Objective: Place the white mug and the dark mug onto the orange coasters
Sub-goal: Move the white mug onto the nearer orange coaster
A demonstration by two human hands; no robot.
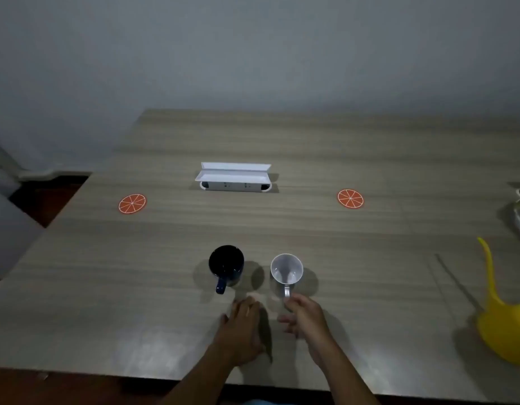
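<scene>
White and seemingly glazed, the white mug [286, 268] stands upright near the front middle of the wooden table [370, 159], its handle turned toward the person. The dark mug [226, 264] stands just beside it on the left, also upright, handle toward the near edge. Both look like stiff, hard ware, probably smooth and a little slippery, likely to chip if knocked together or set down hard. The handle is the sensible hold on each; they sit close enough that a careless lift could clink them.

The right hand [304, 314] has its fingers at the white mug's handle, though whether they are fully closed around it cannot be told. The left hand [242, 323] lies spread and loose on the table just short of the dark mug's handle, gripping nothing.

Both mugs look empty; the white one's pale inside shows nothing in it, while the dark one's interior is too black to be sure.

Two orange coasters wait bare and well apart: the left coaster [132, 203] and the right coaster [350, 198], either side of a white box [234, 178].
</scene>
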